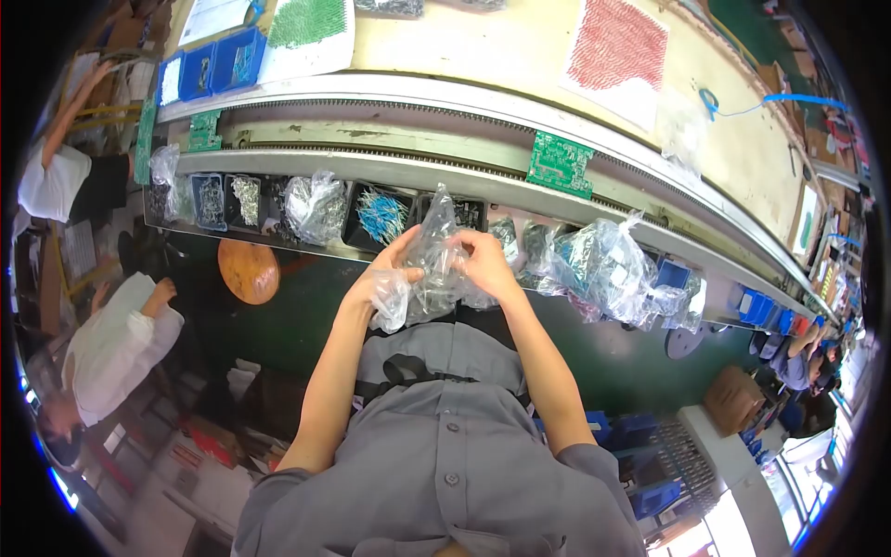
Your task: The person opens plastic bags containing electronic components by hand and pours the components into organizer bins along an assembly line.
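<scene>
A clear plastic bag (432, 269) is held up in front of my body, over the near edge of the bench. My left hand (385, 274) is closed round its left side, with a fold of plastic hanging below the palm. On the other side, the bent fingers of my right hand (483, 262) pinch the bag. I cannot make out its contents. Just beyond my left hand stands a black bin of blue parts with wire leads (380, 215). Another dark bin (464, 212) of small parts is partly hidden behind the bag.
Green circuit boards (560, 164) sit on the rail behind the bins. Stuffed plastic bags (603, 265) lie to the right, and a filled bag (316, 206) to the left. An orange stool (249, 271) stands below the bench. Another person (121, 343) is at the left.
</scene>
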A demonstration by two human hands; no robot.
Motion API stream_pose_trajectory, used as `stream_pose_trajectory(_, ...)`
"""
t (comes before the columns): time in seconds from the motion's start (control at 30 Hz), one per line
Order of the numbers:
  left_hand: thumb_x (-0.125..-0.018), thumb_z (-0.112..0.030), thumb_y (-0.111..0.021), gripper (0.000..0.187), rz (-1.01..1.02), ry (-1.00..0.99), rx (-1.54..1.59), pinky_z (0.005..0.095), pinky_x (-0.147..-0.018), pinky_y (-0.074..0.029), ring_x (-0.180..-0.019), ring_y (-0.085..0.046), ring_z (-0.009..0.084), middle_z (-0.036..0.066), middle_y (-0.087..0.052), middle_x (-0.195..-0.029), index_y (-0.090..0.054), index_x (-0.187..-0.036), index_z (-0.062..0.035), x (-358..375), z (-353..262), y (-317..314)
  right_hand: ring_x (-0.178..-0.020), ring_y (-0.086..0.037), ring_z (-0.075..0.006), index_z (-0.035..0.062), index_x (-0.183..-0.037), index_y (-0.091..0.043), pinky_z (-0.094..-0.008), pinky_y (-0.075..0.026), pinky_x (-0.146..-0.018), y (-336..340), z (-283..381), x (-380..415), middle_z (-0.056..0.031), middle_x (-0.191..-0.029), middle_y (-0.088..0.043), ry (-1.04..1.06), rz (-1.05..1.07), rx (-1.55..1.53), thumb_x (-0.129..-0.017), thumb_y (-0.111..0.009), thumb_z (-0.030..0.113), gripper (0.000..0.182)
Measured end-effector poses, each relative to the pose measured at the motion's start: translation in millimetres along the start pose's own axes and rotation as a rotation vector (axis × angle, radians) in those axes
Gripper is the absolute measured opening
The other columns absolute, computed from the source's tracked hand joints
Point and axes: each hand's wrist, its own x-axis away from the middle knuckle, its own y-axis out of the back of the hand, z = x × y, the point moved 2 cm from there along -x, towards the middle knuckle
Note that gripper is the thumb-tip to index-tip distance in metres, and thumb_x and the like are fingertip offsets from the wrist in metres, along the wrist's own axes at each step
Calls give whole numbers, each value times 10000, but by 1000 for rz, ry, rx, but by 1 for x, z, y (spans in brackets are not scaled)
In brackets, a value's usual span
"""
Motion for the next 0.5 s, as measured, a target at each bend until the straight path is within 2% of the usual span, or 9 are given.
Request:
stream_pose_trajectory(0.07, -650, 49, -608, 784, -10, 54, 1, 283, -882, -388, -1138, -404, 198, 141, -316, -1311, -207, -1321, -11, 1, 2, 1, -722, -528, -147, 6, -845, -607, -245, -423, -645, 7, 3, 5, -72, -781, -556, 35, -39, 20, -628, -650, 25, 221)
stream_pose_trajectory(0.1, -671, 49, -598, 736, -16, 104, 25, 286, -820, -432, -1056, -472, 200, 142, -387, -1252, -235, -1308, -7, 1, 4, 3, -739, -541, -148, -3, -821, -607, -237, -420, -646, 12, 9, 8, -71, -776, -565, 73, -85, 34, -640, -633, 3, 183)
stream_pose_trajectory(0.13, -691, 49, -589, 688, -20, 155, 48, 289, -758, -475, -974, -540, 201, 144, -458, -1193, -264, -1295, -4, 0, 6, 4, -776, -545, -150, 3, -822, -605, -233, -415, -669, 19, 17, 12, -73, -813, -569, 14, -40, 68, -650, -622, -14, 173)
stream_pose_trajectory(0.17, -745, 34, -546, 541, 30, 88, 73, 295, -665, -509, -815, -600, 192, 139, -553, -1059, -343, -1245, 10, -4, 10, 8, -776, -545, -150, 3, -822, -605, -233, -415, -669, 24, 20, 14, -73, -813, -569, 13, -36, 71, -650, -622, -14, 173)
stream_pose_trajectory(0.27, -776, 20, -513, 443, -100, 111, 75, 301, -681, -506, -826, -599, 213, 147, -565, -1038, -396, -1203, 18, -7, 18, 23, -815, -526, -134, -6, -815, -594, -235, -405, -711, 37, 21, 19, -55, -859, -564, 110, -42, -49, -668, -607, -51, 154)
stream_pose_trajectory(0.33, -790, 2, -504, 421, -64, 87, 156, 321, -701, -504, -840, -597, 229, 147, -559, -1055, -401, -1198, 19, -8, 18, 28, -816, -517, -117, -3, -827, -587, -232, -406, -716, 45, 13, 20, -31, -871, -557, 97, -50, -324, -684, -606, -37, 149)
stream_pose_trajectory(0.43, -801, -11, -492, 428, -108, 104, 184, 341, -728, -497, -882, -582, 253, 155, -539, -1091, -388, -1215, 11, -6, 14, 31, -752, -503, -77, 30, -851, -563, -203, -407, -644, 59, -9, 23, -9, -849, -550, -26, -138, -525, -762, -590, 62, 99)
stream_pose_trajectory(0.47, -806, -25, -490, 436, -109, 109, 237, 350, -740, -493, -900, -573, 261, 163, -523, -1111, -379, -1226, 4, -5, 12, 32, -757, -518, -93, 43, -880, -547, -224, -421, -656, 61, -22, 24, -24, -853, -555, -98, -134, -711, -764, -584, 72, 125)
stream_pose_trajectory(0.5, -811, -40, -487, 445, -109, 114, 290, 358, -752, -489, -918, -563, 270, 170, -507, -1131, -369, -1238, -2, -4, 10, 32, -757, -518, -93, 43, -880, -547, -224, -421, -656, 64, -28, 25, -24, -853, -555, -100, -134, -711, -764, -584, 72, 125)
